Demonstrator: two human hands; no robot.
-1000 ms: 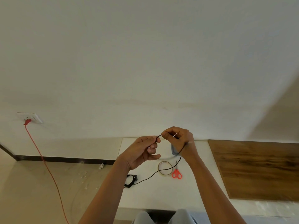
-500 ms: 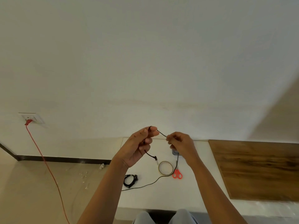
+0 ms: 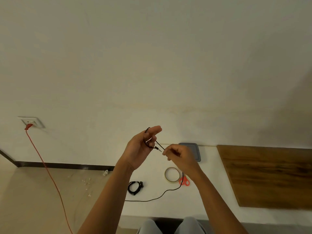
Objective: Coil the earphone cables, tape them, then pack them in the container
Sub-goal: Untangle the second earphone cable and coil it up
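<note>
Matt white table, grainy brown wood board, glossy tape roll, red plastic-handled scissors.

Two earphone cables, one tape roll, one scissors, one container

A plain cream wall is seen above a beige floor; a brown wooden board is laid on the white table.

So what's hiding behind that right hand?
Behind the right hand sits a grey container on the white table. Only its right part shows; the hand covers the rest, so its contents can't be seen.
</note>
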